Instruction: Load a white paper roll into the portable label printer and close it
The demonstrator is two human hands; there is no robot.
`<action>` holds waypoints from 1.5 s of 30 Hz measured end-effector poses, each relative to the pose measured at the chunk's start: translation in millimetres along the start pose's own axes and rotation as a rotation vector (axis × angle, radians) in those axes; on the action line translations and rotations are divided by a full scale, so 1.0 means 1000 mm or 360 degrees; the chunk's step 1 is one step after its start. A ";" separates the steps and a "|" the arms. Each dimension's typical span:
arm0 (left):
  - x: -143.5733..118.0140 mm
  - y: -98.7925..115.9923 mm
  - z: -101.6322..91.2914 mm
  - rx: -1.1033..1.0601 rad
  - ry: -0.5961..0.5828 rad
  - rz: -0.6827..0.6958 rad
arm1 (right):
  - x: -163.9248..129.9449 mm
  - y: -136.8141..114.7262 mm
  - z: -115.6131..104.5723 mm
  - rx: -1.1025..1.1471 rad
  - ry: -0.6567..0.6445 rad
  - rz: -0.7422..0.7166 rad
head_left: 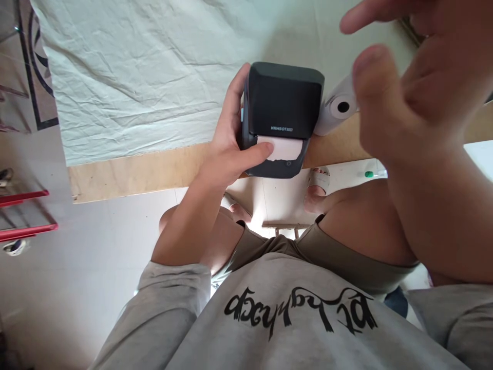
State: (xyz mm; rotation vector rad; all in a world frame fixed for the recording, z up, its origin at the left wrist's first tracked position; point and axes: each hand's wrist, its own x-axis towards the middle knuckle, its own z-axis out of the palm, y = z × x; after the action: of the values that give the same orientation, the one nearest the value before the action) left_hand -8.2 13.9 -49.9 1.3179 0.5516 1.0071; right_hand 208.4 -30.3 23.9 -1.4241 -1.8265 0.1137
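Note:
A black label printer (285, 97) marked NIIMBOT is at the near edge of the table. My left hand (239, 139) grips its left side, fingers behind it and thumb pressed on the white paper (288, 149) at its front slot. The paper's lower edge looks torn. Just right of the printer lies a white paper roll (331, 115) with a dark core hole. My right hand (408, 87) is raised at the upper right, close to the camera and slightly blurred. Its thumb and index finger stand apart, with nothing seen between them.
A pale green cloth (154, 77) covers most of the table, with a bare wooden edge (134, 172) along my side. Red metal bars (29, 231) stand at the far left above the white floor (96, 267). A green cap (368, 174) shows under the table edge at right.

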 end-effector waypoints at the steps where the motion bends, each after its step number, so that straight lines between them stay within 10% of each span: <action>1: -0.003 0.008 0.005 -0.0005 0.0012 -0.0076 | -0.001 -0.002 0.002 -0.0071 -0.0026 -0.0106; 6: -0.011 0.034 0.026 -0.0196 0.0272 -0.0169 | -0.005 -0.002 0.016 -0.0259 -0.0024 -0.0421; 21: -0.007 0.035 0.035 -0.0295 0.0367 -0.0217 | 0.001 -0.021 0.006 -0.0273 -0.0616 0.0013; 45: 0.001 0.036 0.021 -0.0729 0.0334 -0.0307 | -0.002 0.005 0.012 -0.0357 -0.0020 -0.0447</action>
State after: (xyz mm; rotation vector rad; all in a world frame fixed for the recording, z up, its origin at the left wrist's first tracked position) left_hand -0.6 1.1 -10.2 0.7459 0.5536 1.0413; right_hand 204.6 -25.7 11.6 -1.2992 -2.0804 -0.2313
